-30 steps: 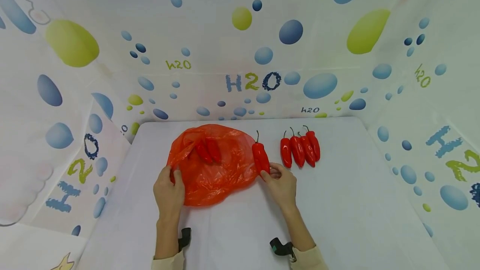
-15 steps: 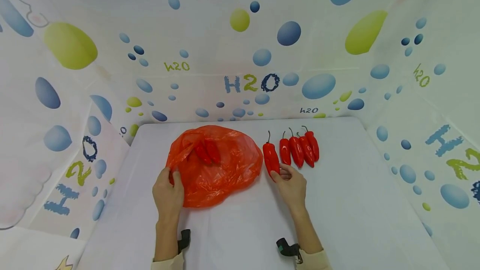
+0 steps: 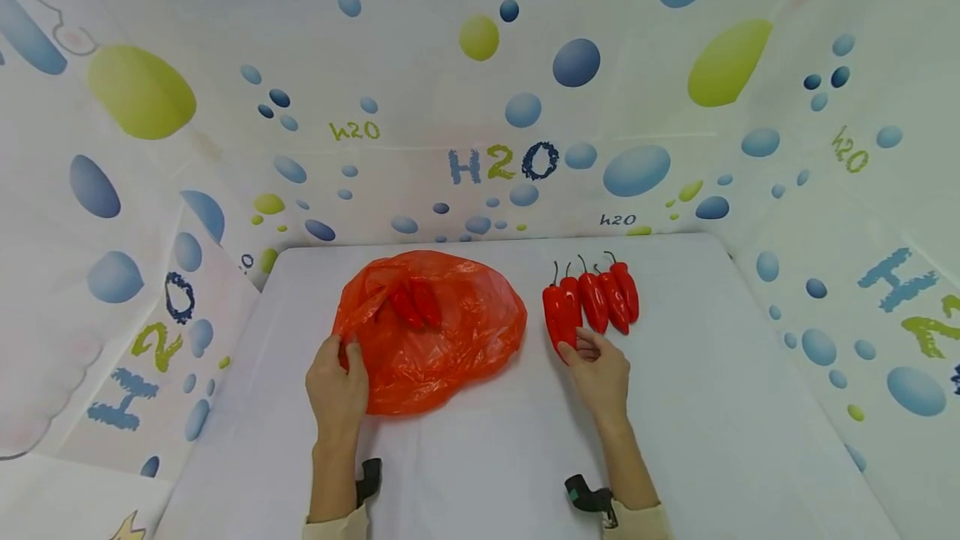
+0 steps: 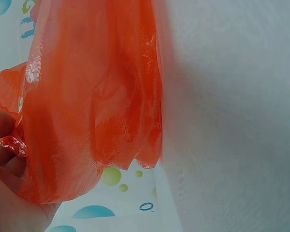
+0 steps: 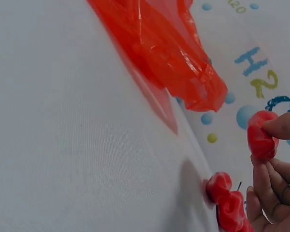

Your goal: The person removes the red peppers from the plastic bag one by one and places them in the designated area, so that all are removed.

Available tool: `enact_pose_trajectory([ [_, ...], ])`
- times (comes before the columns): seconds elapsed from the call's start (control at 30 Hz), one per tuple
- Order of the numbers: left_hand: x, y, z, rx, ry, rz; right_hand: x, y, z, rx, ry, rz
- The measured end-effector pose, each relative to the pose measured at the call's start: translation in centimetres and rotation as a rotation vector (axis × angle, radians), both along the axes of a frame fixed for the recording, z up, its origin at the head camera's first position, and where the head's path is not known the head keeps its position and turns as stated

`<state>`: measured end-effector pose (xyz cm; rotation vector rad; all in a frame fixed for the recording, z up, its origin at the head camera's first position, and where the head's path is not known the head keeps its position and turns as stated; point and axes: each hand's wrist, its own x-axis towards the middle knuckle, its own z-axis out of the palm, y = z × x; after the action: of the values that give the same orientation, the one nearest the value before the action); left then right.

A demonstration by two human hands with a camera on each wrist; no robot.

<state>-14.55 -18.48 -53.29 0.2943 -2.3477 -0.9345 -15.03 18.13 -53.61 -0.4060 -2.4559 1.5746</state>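
Note:
My left hand (image 3: 337,382) pinches the left rim of a thin orange-red plastic bag (image 3: 442,365), which stands with its mouth spread. Two red chili peppers (image 3: 415,303) lie inside it. The left wrist view shows the bag's side (image 4: 77,111) with my fingers (image 4: 2,123) gripping its edge. To the right of the bag, my right hand (image 3: 600,373) holds a glossy red chili pepper (image 3: 558,319) by its lower end, stem pointing away. In the right wrist view this pepper (image 5: 262,135) sits between thumb and fingers, raised above the table.
A row of several red chili peppers (image 3: 603,298) lies on the white table (image 3: 480,473) just right of the held one, which overlaps the leftmost in the head view. A printed curtain (image 3: 420,73) stands behind the table and along both sides.
My right hand has moved right with the pepper, from the bag's right edge to the row of peppers. The left hand stays at the bag's rim.

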Motion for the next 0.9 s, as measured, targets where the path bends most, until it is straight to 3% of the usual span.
enact_pose_trajectory([
  [0.27, 0.1, 0.0, 0.0, 0.007, -0.017, 0.005, -0.1, 1.2, -0.3, 0.014, -0.031, -0.015],
  [0.57, 0.0, -0.1, -0.5, -0.008, 0.025, -0.012, 0.3, 2.6, -0.1, 0.036, -0.054, -0.036],
  [0.9, 0.1, 0.0, -0.3, -0.015, -0.016, -0.007, 0.8, 4.1, -0.2, 0.044, -0.090, -0.084],
])
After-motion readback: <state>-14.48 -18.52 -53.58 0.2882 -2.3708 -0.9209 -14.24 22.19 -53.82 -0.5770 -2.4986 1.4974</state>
